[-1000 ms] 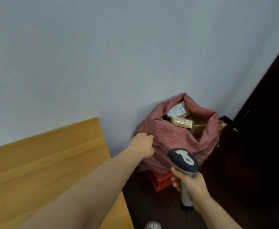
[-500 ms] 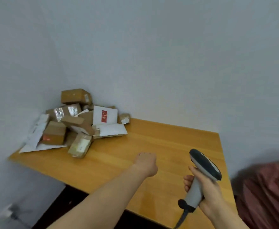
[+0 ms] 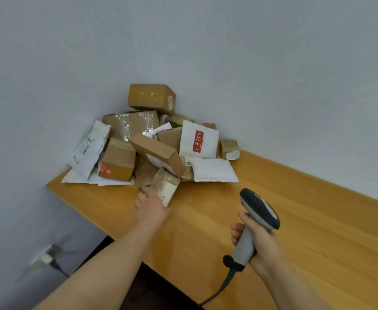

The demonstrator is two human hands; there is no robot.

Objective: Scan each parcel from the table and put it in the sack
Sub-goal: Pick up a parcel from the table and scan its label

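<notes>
Nearest to me, my right hand (image 3: 260, 242) is wrapped tight round the grey handle of the scanner (image 3: 259, 209), held over the table (image 3: 306, 231). Its dark head points toward the far-left corner, and its cable (image 3: 221, 287) trails off the handle's foot toward the bottom of the view.

A little farther out, my left hand (image 3: 151, 206) is stretched low over the wood with its fingers at the near end of a small brown parcel (image 3: 166, 185). They touch it, but I see only the back of the hand, so I cannot tell whether they are clamped on it or just rest against it.

That parcel lies tilted at the front of the pile of parcels (image 3: 152, 142), its far end tucked under a flat brown box (image 3: 159, 153) that leans across the heap. Just right of it a white padded mailer (image 3: 213, 170) lies on the table, and behind that a white envelope with a red logo (image 3: 198, 139) stands propped up.

To the left are a small carton with red marking (image 3: 117, 161) and a grey poly bag (image 3: 89, 148) leaning at the pile's left edge. Farther back is a carton covered in shiny tape (image 3: 132, 125), and a plain brown carton (image 3: 150, 98) tops the heap, in the corner where the pale walls (image 3: 250, 63) meet.
</notes>
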